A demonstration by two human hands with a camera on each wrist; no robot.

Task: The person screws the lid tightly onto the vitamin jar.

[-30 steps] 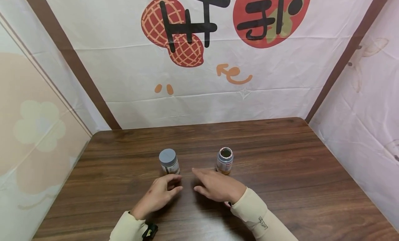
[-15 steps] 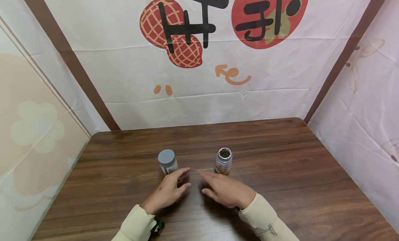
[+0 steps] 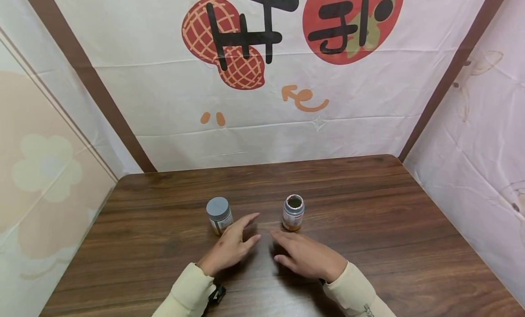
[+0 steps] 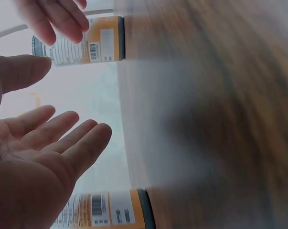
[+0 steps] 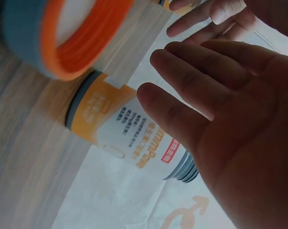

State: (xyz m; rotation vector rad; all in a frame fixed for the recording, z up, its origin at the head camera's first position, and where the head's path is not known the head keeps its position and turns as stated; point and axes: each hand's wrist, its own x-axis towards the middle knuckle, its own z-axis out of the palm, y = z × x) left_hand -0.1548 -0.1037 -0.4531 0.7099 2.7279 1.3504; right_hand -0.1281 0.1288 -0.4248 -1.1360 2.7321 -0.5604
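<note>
Two supplement bottles stand upright on the table. The left bottle (image 3: 219, 216) wears its grey-blue cap; the right bottle (image 3: 293, 214) is uncapped, its mouth showing. My left hand (image 3: 229, 246) is in front of and beside the capped bottle, fingers extended, holding nothing. Facing it, my right hand (image 3: 309, 255) lies nearer to me than the open bottle, also bare of any object. In the right wrist view, a loose screw cap (image 5: 67, 38), grey-blue outside and orange inside, is close to the camera. My right wrist or sleeve seems to hide it in the head view.
The dark wood table (image 3: 381, 203) has rounded far corners. A white printed cloth (image 3: 266, 139) hangs behind it, and further cloth walls stand at both sides.
Both hands have slid to the right. The left one also went slightly forward and its fingers straightened, while the right one drew a little nearer to me. Both bottles stayed in place.
</note>
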